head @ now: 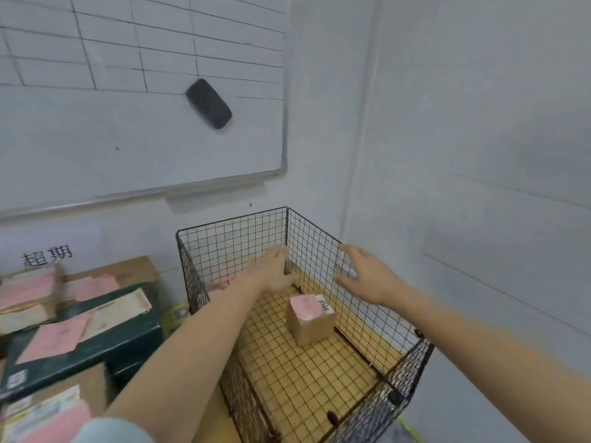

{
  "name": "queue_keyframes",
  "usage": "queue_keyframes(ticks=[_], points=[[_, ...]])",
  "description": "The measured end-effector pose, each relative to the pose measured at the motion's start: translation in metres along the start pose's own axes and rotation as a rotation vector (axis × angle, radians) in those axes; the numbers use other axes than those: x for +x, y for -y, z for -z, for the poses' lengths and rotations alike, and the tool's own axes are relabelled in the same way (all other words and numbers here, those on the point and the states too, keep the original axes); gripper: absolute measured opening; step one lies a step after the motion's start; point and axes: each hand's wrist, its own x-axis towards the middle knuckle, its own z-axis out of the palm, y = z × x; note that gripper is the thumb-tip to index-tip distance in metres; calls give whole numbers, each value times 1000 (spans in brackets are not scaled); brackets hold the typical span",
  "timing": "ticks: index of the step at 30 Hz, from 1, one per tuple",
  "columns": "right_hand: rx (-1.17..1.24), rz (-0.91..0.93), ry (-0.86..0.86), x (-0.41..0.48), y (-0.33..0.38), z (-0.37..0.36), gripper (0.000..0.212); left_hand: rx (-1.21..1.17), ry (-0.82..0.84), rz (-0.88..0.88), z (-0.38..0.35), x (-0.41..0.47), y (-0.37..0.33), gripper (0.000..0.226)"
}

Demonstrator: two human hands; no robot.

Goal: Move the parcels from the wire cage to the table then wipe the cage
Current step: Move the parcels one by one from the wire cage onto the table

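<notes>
**Step in hand:** parcel removal, by my judgement. Wiping is not yet starting.

I am viewing the wire cage (pixel 313 251) at the lower centre of the frame. One brown parcel (pixel 310 327) is sitting on the cage floor near the middle, apart from every wall. A second pink-topped item (pixel 220 284) is showing near the cage's left wall. The left forearm is hiding most of it, so I cannot tell what it is.

**Hands:** both are holding nothing.
- The left hand (pixel 271 270) is hovering inside the cage toward the far corner, fingers extended and blurred.
- The right hand (pixel 367 276) is hovering at the right wall's top edge, fingers spread wide.

**Next move:** I am expecting it to call for three actions.
1. Lower both hands to opposite sides of the parcel.
2. Lift it clear of the rim.
3. Carry it toward the stacked parcels (pixel 80 330) at the left of the frame.

**Orientation:** the parcel is standing upright with its pink label facing up. It is looking nearly cubic, so no long axis is evident. Its sides are lying roughly square to the cage walls.
</notes>
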Motion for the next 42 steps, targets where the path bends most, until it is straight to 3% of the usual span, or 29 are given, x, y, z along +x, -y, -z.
queue_keyframes(ticks=[8, 16, 24, 27, 32, 37, 42], points=[[-36, 89, 143, 70, -36, -39, 79, -91, -47, 73, -40, 81, -1, 67], [-56, 185, 315, 119, -41, -92, 68, -79, 14, 146, -77, 115, 16, 70], [-94, 178, 587, 140, -73, -179, 71, -10, 159, 150, -115, 137, 37, 79], [-129, 116, 654, 145, -82, -185, 53, -18, 192, 135, -130, 148, 40, 78], [-109, 55, 660, 156, -95, -204, 39, -89, 320, 136, -149, 161, 40, 72], [-71, 101, 630, 161, -93, -221, 54, -137, 423, 149, -161, 159, 34, 80], [-37, 87, 434, 166, -89, -222, 63, -226, 378, 343, -166, 145, 52, 84]])
